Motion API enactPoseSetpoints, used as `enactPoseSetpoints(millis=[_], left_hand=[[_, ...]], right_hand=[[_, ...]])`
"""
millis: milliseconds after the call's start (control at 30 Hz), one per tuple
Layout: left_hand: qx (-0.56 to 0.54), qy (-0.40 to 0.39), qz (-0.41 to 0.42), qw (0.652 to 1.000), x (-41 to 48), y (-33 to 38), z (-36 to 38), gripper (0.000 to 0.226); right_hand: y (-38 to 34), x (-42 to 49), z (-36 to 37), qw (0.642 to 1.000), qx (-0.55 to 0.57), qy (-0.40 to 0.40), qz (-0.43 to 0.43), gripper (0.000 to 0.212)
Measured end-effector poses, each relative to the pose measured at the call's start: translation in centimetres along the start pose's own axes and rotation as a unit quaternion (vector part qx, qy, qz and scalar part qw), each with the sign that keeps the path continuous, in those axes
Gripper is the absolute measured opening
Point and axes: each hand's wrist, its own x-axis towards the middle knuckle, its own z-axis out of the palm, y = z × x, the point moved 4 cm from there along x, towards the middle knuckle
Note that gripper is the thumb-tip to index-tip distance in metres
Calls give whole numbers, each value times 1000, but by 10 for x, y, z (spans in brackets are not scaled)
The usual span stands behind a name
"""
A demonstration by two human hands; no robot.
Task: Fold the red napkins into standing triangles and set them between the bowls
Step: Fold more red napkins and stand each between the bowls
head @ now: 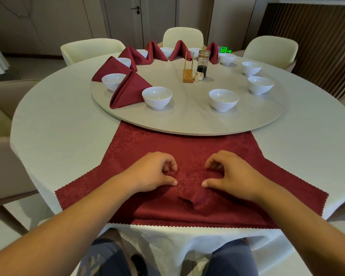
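Note:
A large red napkin lies spread on the white tablecloth at the near edge, its far corner tucked under the turntable. Its middle is bunched into a raised fold. My left hand pinches the cloth on the left of that fold, and my right hand pinches it on the right, fingers curled. Several folded red napkins stand as triangles between white bowls on the turntable's left and far side, the nearest folded napkin beside a bowl. Another bowl stands to the right.
The round turntable carries a ring of white bowls, with a gold holder and a dark sauce jar in its middle. Cream chairs ring the table. The table's near edge is just above my knees.

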Motion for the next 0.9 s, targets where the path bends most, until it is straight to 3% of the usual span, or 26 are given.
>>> enactPoseSetpoints(millis=[167,333,467,533,633,767,900], left_hand=[[-2,-9,7,1000,2,-2,-3,17],[78,62,19,995,-1,-1,-2,24],[25,176,125,976,-16,17,-5,16],[9,188,170,967,-23,26,-3,13],[22,139,192,971,-24,26,6,16],[95,19,166,981,-17,16,22,46],[164,-75,94,979,-8,4,35,91]], right_hand=[[-11,-10,19,990,-62,-115,-50,60],[-3,-3,27,995,-17,-87,-51,27],[-1,5,23,996,41,-64,-43,12],[-3,12,15,993,104,-53,-21,14],[5,29,3,990,139,3,31,23],[30,46,-3,978,11,113,174,23],[15,41,6,966,-72,212,128,29]])
